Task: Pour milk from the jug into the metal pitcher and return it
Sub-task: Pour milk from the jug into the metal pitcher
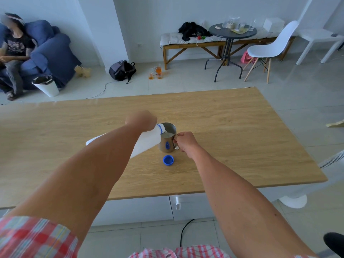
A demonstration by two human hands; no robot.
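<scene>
jug (147,141): white, blue neck ring
metal pitcher (167,139): silver, blue mark
cap (168,160), just beside pitcher: blue
table (232,127): light woodgrain
sleeve (35,237): red-white check

— Obstructions on the table (232,116)?
— Only the blue cap (168,160), which lay just in front of the metal pitcher (167,141); my tilted jug (147,141) blocked its left side.
— Clear passage?
— The far and right stretches stood open.

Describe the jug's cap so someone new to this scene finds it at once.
On the wooden table, look just in front of the metal pitcher, toward the person. The cap lies alone there, open side up: small, round, bright blue, held by neither hand.
</scene>
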